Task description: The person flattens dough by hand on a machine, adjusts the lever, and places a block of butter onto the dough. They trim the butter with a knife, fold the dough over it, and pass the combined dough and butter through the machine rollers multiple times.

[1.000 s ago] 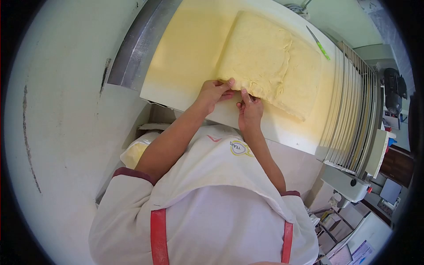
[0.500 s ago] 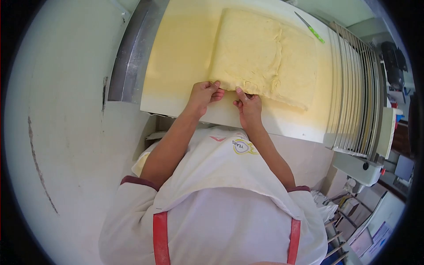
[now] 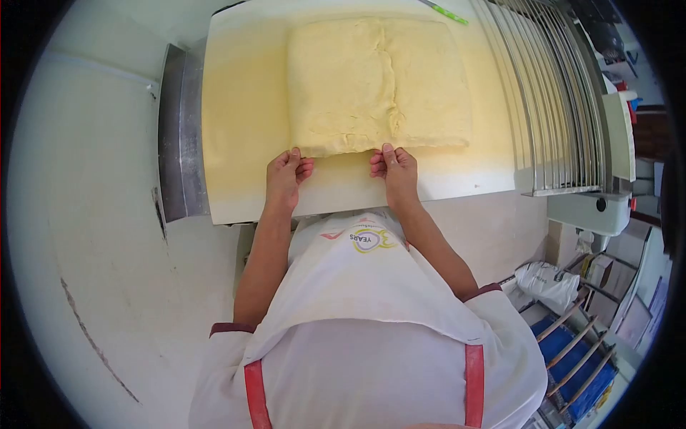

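Observation:
A thick, pale yellow slab of dough [image 3: 339, 86] lies on the floured work surface [image 3: 243, 161]. A ragged seam runs down it, right of its middle, where two folded edges meet. At its near left corner, my left hand [image 3: 284, 177] pinches the edge between thumb and fingers. Farther right along the same near edge, just short of the seam's end, my right hand [image 3: 397, 174] also pinches the dough. Between the hands this edge looks slightly lifted, with a shadow below it. The fingers' undersides are partly hidden.
Beyond the dough's far right corner lies a knife with a green handle [image 3: 450, 13]. A guard of metal rods [image 3: 547, 107] stands at the right end of the surface. A metal trough [image 3: 179, 136] borders the left end. Lower right, a white bag [image 3: 547, 282] rests by a rack.
My hands have moved farther apart along the dough's near edge, the left one now at the corner. The camera view has turned and shifted, so the dough appears straighter and more to the left.

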`<state>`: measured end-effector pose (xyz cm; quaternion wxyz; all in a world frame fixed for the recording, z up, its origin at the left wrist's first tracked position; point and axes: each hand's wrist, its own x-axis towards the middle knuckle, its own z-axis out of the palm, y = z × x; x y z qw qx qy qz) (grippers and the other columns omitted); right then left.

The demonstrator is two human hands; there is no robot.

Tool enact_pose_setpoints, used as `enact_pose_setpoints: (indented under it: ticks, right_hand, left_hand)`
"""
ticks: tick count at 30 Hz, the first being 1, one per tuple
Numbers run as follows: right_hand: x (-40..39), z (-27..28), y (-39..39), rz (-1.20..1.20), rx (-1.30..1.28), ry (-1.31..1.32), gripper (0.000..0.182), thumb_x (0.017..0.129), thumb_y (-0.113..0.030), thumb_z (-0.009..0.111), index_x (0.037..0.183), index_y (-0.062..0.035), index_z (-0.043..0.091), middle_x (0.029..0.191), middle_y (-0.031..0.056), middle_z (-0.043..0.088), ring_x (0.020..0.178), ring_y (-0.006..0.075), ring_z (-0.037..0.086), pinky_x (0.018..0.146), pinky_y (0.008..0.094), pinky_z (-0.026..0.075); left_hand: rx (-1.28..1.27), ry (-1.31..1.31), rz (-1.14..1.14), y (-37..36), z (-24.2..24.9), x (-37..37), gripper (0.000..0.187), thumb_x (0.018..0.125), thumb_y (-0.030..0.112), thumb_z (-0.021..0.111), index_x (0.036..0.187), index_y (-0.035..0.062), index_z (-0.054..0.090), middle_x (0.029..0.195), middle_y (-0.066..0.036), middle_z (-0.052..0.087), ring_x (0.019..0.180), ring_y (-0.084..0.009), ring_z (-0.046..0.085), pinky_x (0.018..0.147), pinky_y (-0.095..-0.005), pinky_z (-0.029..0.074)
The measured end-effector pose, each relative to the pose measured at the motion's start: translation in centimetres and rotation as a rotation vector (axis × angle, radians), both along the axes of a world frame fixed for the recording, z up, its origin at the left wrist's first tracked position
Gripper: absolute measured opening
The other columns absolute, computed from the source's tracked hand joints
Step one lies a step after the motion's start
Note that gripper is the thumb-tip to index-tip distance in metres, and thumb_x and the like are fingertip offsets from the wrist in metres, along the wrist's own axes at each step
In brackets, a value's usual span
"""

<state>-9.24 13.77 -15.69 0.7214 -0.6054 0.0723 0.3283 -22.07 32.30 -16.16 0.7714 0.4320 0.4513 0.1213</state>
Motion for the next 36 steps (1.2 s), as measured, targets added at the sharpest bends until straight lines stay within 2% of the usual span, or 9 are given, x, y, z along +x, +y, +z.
enact_pose_setpoints:
  ticks: [3, 5, 9, 11, 14, 17, 24, 33, 36]
  right_hand:
    - [0.4, 0.3, -0.5, 0.094, -0.093, -0.027, 0.032, 0.096, -0.03, 0.059, 0.087, 0.0011, 0.06, 0.072, 0.0081, 0.064, 0.055, 0.0138, 0.058, 0.054, 0.0277, 0.051]
    - [1.7, 0.9, -1.7, 0.283, -0.261, -0.102, 0.03, 0.093, -0.03, 0.063, 0.088, 0.0, 0.061, 0.071, 0.0079, 0.064, 0.054, 0.0148, 0.057, 0.052, 0.0288, 0.05]
    - [3.1, 3.8, -3.3, 0.247, -0.741, -0.749, 0.026, 0.084, -0.03, 0.072, 0.091, -0.007, 0.063, 0.077, 0.0066, 0.063, 0.068, 0.0209, 0.057, 0.065, 0.0365, 0.045]
    - [4.3, 3.8, -2.5, 0.124, -0.836, -1.146, 0.027, 0.079, -0.031, 0.075, 0.092, -0.0109, 0.064, 0.082, 0.0053, 0.063, 0.078, 0.0239, 0.056, 0.073, 0.0393, 0.04]
    - [5.1, 3.8, -2.2, 0.207, -0.846, -1.09, 0.025, 0.079, -0.031, 0.074, 0.091, -0.0125, 0.062, 0.086, 0.0029, 0.062, 0.088, 0.0253, 0.052, 0.079, 0.0406, 0.034]
    - [5.5, 2.9, -2.0, 0.226, -0.877, -1.095, 0.024, 0.078, -0.03, 0.073, 0.09, -0.0126, 0.062, 0.086, 0.003, 0.063, 0.088, 0.0252, 0.053, 0.079, 0.0412, 0.034]
    - [6.4, 4.4, -1.7, 0.116, -0.806, -1.23, 0.02, 0.081, -0.028, 0.07, 0.09, -0.012, 0.063, 0.081, 0.0027, 0.062, 0.085, 0.0249, 0.053, 0.078, 0.0415, 0.034]
    - [9.0, 3.3, -1.0, 0.338, -0.744, -1.218, 0.022, 0.08, -0.026, 0.072, 0.094, -0.0106, 0.065, 0.083, 0.005, 0.061, 0.082, 0.0247, 0.054, 0.074, 0.0391, 0.036]
    - [9.2, 4.6, -0.5, 0.172, -0.617, -1.202, 0.015, 0.079, -0.02, 0.072, 0.087, -0.009, 0.066, 0.078, 0.0056, 0.061, 0.082, 0.025, 0.055, 0.073, 0.0391, 0.038]
  left_hand:
    - [-0.07, 0.04, -0.01, -0.1, 1.1, -0.3, 0.023, 0.097, 0.025, 0.058, 0.088, 0.0044, 0.059, 0.074, -0.005, 0.062, 0.059, -0.0104, 0.054, 0.057, -0.0229, 0.048]
    - [0.077, 0.238, -0.269, -0.4, 2.6, -1.3, 0.024, 0.097, 0.026, 0.058, 0.091, 0.0022, 0.06, 0.073, -0.004, 0.061, 0.058, -0.009, 0.052, 0.056, -0.022, 0.046]
    - [0.512, 0.149, -0.628, -5.4, 6.5, 1.3, 0.032, 0.097, 0.028, 0.055, 0.103, -0.0028, 0.062, 0.084, -0.009, 0.065, 0.071, -0.0159, 0.06, 0.068, -0.0284, 0.049]
    - [1.166, -0.171, -0.678, -8.1, 8.1, 5.5, 0.044, 0.096, 0.031, 0.051, 0.124, -0.0031, 0.055, 0.122, -0.016, 0.06, 0.111, -0.0248, 0.058, 0.096, -0.0403, 0.043]
    - [1.758, 0.099, -0.879, -8.2, 5.4, 8.6, 0.056, 0.095, 0.031, 0.049, 0.14, -0.0013, 0.04, 0.151, -0.015, 0.034, 0.14, -0.0262, 0.031, 0.114, -0.0486, 0.02]
    - [1.743, 0.211, -0.963, -8.3, 4.9, 9.1, 0.063, 0.095, 0.033, 0.048, 0.146, 0.0004, 0.031, 0.156, -0.014, 0.022, 0.144, -0.0238, 0.022, 0.116, -0.0511, 0.012]
    - [1.695, 0.148, -0.96, -6.9, 5.4, 9.8, 0.062, 0.096, 0.035, 0.044, 0.144, -0.0026, 0.033, 0.155, -0.015, 0.026, 0.144, -0.0239, 0.023, 0.116, -0.0501, 0.011]
    - [1.663, 0.262, -1.016, -6.3, 6.3, 11.7, 0.058, 0.099, 0.035, 0.037, 0.142, -0.0039, 0.036, 0.154, -0.015, 0.027, 0.144, -0.024, 0.022, 0.117, -0.0462, 0.012]
    - [1.553, 0.166, -0.971, -5.0, 6.7, 12.3, 0.057, 0.099, 0.035, 0.036, 0.141, -0.0029, 0.038, 0.152, -0.016, 0.031, 0.143, -0.0257, 0.026, 0.117, -0.0464, 0.014]
